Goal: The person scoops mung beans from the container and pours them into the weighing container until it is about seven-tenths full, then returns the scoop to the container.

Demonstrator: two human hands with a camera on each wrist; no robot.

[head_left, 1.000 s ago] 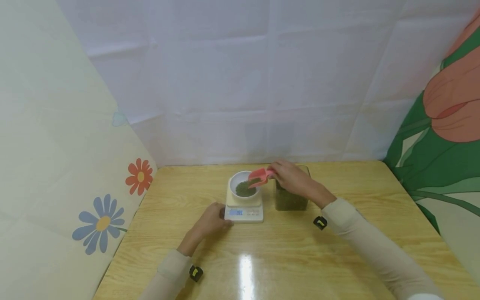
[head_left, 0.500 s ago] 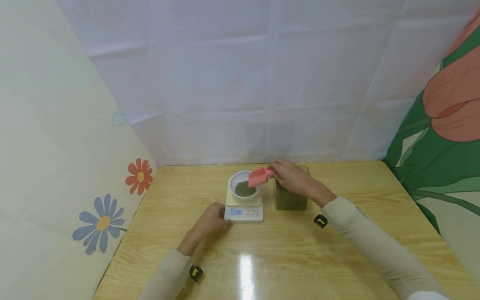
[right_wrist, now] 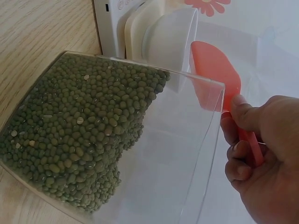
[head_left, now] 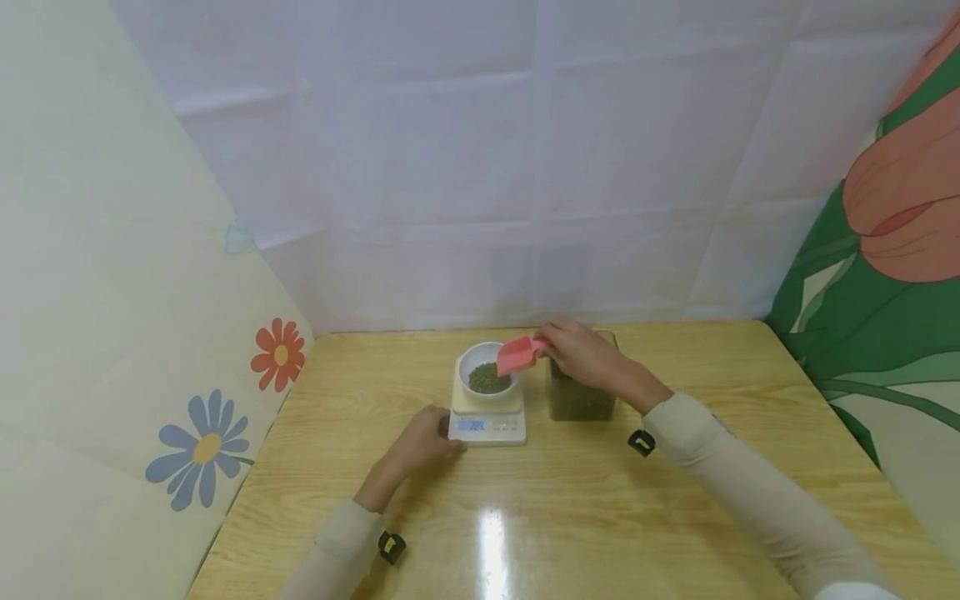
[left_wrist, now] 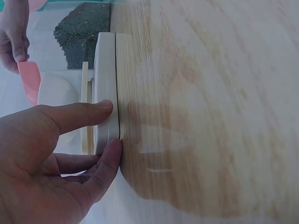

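Note:
My right hand (head_left: 576, 354) grips the handle of a pink scoop (head_left: 517, 356), thumb pressed along it in the right wrist view. The scoop tips over the right rim of a white bowl (head_left: 467, 367); no beans show in its visible part. Green mung beans (head_left: 488, 379) cover the bowl's bottom. Under the bowl stands a white kitchen scale (head_left: 516, 429) with a lit display, its digits too blurred to read surely. My left hand (head_left: 424, 437) holds the scale's front left corner between thumb and fingers, seen closely in the left wrist view.
A clear square container (right_wrist: 205, 100), partly filled with mung beans (right_wrist: 79, 126), stands right of the scale, below my right hand and forearm. The wooden table (head_left: 600, 508) meets a white cloth backdrop (head_left: 420, 275) close behind them.
Beans lying in the scoop a second ago have slid into the bowl. The scoop has tipped slightly further. Digits on the scale's display have changed. My left hand stays in place.

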